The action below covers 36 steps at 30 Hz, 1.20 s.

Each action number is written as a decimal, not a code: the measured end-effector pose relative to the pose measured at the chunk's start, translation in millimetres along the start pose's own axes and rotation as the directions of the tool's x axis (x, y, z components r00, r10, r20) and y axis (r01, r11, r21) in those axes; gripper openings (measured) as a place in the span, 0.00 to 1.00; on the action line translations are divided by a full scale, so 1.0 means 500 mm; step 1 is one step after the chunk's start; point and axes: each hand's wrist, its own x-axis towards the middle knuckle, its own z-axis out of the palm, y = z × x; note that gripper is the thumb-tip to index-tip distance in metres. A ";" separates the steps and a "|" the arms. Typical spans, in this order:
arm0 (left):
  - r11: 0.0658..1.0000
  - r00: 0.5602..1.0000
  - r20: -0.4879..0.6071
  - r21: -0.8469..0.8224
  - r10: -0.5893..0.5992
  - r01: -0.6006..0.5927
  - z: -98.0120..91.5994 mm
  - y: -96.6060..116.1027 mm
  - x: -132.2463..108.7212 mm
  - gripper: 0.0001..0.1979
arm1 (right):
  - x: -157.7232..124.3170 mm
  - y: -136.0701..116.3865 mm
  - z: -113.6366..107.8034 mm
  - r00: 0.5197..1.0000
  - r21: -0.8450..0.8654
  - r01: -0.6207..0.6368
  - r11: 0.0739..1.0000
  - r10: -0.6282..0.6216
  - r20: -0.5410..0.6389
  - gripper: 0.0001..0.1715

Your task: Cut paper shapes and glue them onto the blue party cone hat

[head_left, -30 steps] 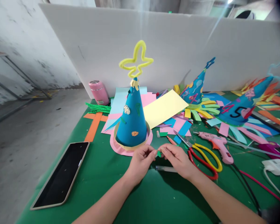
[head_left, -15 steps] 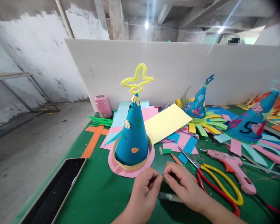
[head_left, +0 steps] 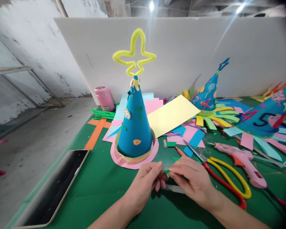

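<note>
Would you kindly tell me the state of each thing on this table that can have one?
green scrap: pinched between left hand and right hand.
blue cone hat: upright on a pink disc.
scissors: shut, lying flat.
glue gun: lying on its side.
tablet: screen dark.
pink flask: upright, capped.

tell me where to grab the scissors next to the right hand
Take the scissors by the yellow and red handle loops, coming from the near right: they lie flat on the green table, blades shut, pointing away toward the blue cone hat.
</note>
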 end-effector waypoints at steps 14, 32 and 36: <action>0.979 0.997 -0.010 0.186 0.081 -0.078 -0.006 0.015 -0.002 0.16 | 0.000 -0.010 0.002 0.871 0.239 -0.487 0.840 0.489 0.055 0.11; 0.938 0.997 0.047 0.337 0.063 -0.075 -0.004 0.004 -0.001 0.14 | 0.019 -0.014 0.012 0.785 0.336 -0.618 0.711 0.576 0.226 0.14; 0.938 0.995 0.048 0.331 0.089 -0.100 0.004 0.007 -0.007 0.13 | 0.013 -0.023 0.011 0.881 0.199 -0.474 0.858 0.460 0.116 0.12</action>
